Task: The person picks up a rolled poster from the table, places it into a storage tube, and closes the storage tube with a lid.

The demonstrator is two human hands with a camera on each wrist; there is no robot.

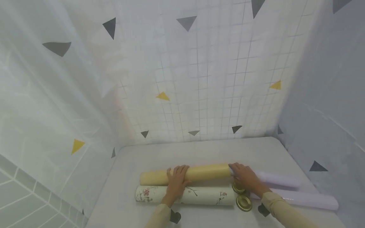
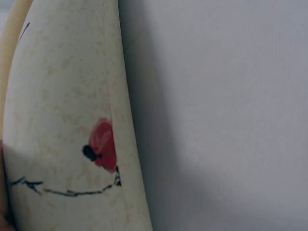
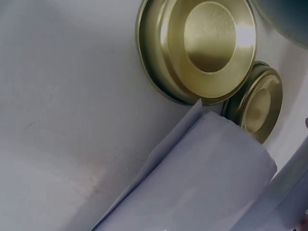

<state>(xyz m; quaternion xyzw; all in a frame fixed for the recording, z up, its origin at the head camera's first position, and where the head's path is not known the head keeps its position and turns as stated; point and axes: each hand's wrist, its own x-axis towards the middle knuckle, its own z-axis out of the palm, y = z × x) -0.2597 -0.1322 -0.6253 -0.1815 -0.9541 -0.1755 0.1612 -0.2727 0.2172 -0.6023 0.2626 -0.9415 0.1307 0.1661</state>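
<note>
My left hand (image 1: 176,182) lies across a pale yellow roll (image 1: 209,172), fingers over its far side and thumb at the near side. My right hand (image 1: 247,178) holds the far lavender roll (image 1: 280,179) by its left end, fingertips at the yellow roll's right end. Whether one roll enters the other is hidden. In the right wrist view, this lavender roll (image 3: 281,197) shows at lower right. Just in front of the yellow roll lies a cream roll with blossom branches (image 1: 208,195), large in the left wrist view (image 2: 67,115).
Two gold round lids (image 1: 244,202) lie by the cream roll's right end. A second lavender roll (image 1: 305,199) lies nearer me on the right, its loose edge lifted in the right wrist view (image 3: 192,178). White tabletop (image 1: 199,152) meets a tiled wall (image 1: 199,79) behind.
</note>
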